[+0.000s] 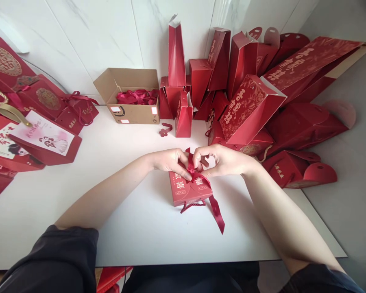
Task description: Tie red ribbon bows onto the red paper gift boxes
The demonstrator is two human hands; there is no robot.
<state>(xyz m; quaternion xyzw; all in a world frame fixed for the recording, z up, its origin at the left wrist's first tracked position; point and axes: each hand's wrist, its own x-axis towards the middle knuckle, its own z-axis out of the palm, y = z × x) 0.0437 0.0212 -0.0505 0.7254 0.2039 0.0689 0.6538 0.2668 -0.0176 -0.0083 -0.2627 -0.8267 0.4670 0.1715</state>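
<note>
A small red gift box (183,196) with pale lettering lies on the white table in front of me. A twisted cord handle (190,206) hangs from its near side. Across its top runs a dark red satin ribbon (217,215), one tail of which trails onto the table at the right. My left hand (173,162) pinches the ribbon near the middle of the box top, thumb pressed down on it. From the other side my right hand (215,159) grips a looped part of the same ribbon, fingers curled. The exact shape of the knot is partly hidden by my fingers.
Behind the gift box stands an open cardboard box (134,114) holding red ribbons. A flower-ended red strip (164,131) lies beside it. Red gift bags (253,108) crowd the right and back; more red boxes and a card (45,134) sit at left. The table's front edge (183,262) is near me.
</note>
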